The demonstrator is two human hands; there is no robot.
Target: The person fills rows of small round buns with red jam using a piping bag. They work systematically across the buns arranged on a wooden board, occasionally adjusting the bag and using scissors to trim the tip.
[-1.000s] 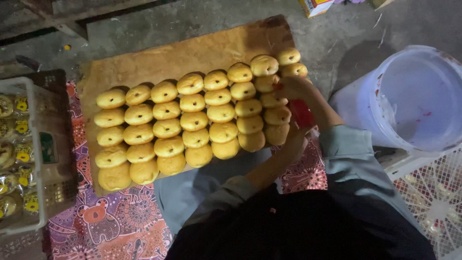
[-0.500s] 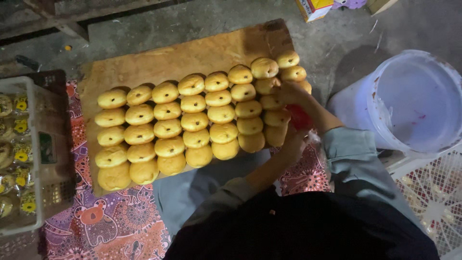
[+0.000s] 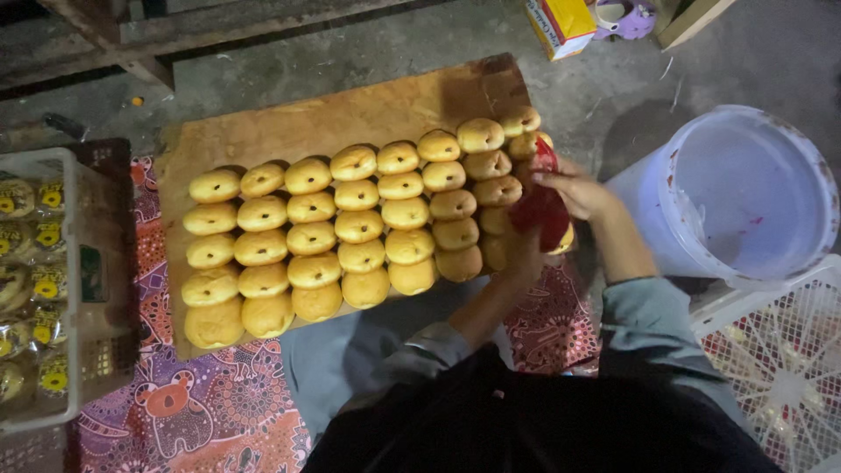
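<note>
Several golden round buns (image 3: 350,228) lie in rows on a wooden board (image 3: 333,123) set on the floor. At the board's right end my right hand (image 3: 578,193) and my left hand (image 3: 524,256) both grip a red bag-like wrapper (image 3: 541,210). The wrapper sits against the last column of buns, and a bun shows partly under it. My left hand is below the wrapper, and my right hand is at its upper right side.
A white plastic bucket (image 3: 745,193) stands to the right. A white plastic crate (image 3: 780,368) is at the lower right. A crate of wrapped buns (image 3: 35,280) sits at the left. A patterned cloth (image 3: 193,412) lies under the board. A small carton (image 3: 561,22) lies at the top.
My right hand has lifted off the end buns and now holds the red wrapper up over them, with the left hand closed on its lower edge. The view has shifted slightly.
</note>
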